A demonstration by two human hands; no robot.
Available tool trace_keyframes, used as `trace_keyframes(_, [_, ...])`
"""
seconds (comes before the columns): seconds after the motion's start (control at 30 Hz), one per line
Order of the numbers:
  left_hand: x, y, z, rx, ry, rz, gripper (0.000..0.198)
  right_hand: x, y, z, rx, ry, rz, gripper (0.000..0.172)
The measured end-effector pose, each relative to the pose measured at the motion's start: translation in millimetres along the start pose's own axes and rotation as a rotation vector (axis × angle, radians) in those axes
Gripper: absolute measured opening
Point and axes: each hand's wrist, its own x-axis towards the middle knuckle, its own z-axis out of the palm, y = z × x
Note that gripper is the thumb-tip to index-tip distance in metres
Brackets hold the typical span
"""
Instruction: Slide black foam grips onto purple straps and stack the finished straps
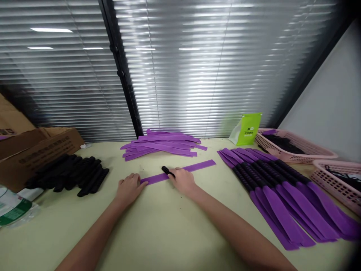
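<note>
A flat purple strip (199,165) lies slantwise across the table in front of me. At its left end is my left hand (130,189), closed, with the thumb on the strip and the other fingers curled. My right hand (182,181) is closed around a short black ridged grip tube (166,171), which rests crosswise over the strip's middle. Part of the tube is hidden under my fingers. Beyond both hands is a loose pile of purple strips (163,145). Off to the left, black grip tubes (73,173) are heaped together.
Purple strips with black grips (270,184) lie in a row at right. Behind them stand a green pouch (249,129) and two pink baskets (304,153) holding dark items. A cardboard box (42,150) and a plastic bottle (12,207) are at left. Window blinds (183,75) rise behind the table.
</note>
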Motion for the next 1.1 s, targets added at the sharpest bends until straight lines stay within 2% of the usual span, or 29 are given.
trace_keyframes(0.17, [-1.1,10.2,3.8,-0.079,-0.003,0.044,0.040,-2.8,-9.7,14.0,-0.047,0.003,-0.028,0.032])
trace_keyframes(0.3, [0.2,11.1,7.0,-0.138,-0.038,0.021,0.040,-2.3,-12.9,21.5,-0.083,0.037,-0.035,0.026])
trace_keyframes(0.5, [1.0,10.3,9.9,-0.195,-0.117,0.006,0.039,-4.0,-15.9,21.4,-0.109,0.036,-0.053,0.027])
trace_keyframes(0.73, [1.8,13.8,6.5,-0.286,-0.136,0.016,0.042,1.5,-9.4,19.2,-0.111,-0.003,-0.027,0.029])
trace_keyframes(0.87, [6.0,7.0,3.2,-0.341,-0.147,-0.033,0.041,15.2,23.2,8.9,-0.118,0.021,0.105,0.029])
trace_keyframes(1.1, [12.3,-12.4,-6.9,-0.351,-0.092,-0.151,0.039,18.3,125.9,-24.8,-0.131,0.097,0.472,0.031])
